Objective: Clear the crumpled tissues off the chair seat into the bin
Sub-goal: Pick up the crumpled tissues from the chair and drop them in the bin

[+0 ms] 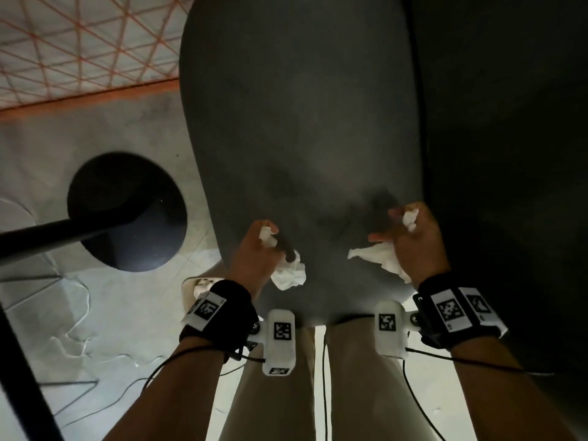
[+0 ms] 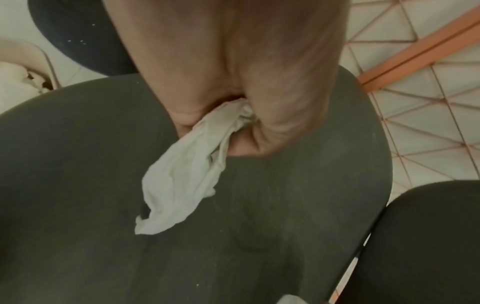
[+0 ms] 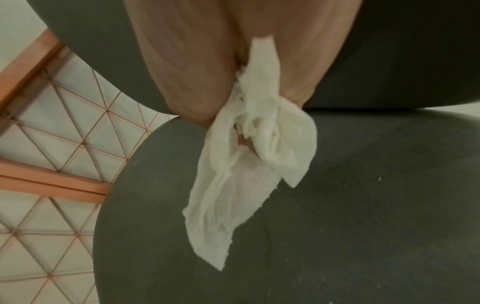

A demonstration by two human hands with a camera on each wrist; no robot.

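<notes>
Tissues are bunched in both fists above the near end of the chair seat [image 1: 296, 128]: the left hand [image 1: 254, 253] has its fingers curled round a crumpled white wad [image 1: 288, 275] whose loose tail hangs below the fist, and the right hand [image 1: 413, 243] clenches another tissue [image 1: 381, 256] that spills out toward the middle. No tissue shows lying loose on the dark grey fabric in any view. The bin [image 1: 194, 288] seems to be the pale container just beside the left wrist, with white paper inside, though only a sliver of it is visible. The hanging tails are the risk: they are held only by their crushed ends, so a quick swing could tear or shed a piece onto the floor short of the rim. Farther left stands a round black base with a pole [image 1: 127, 211] on pale tiles, and beyond it a rug with an orange triangle pattern [image 1: 79, 43].
</notes>
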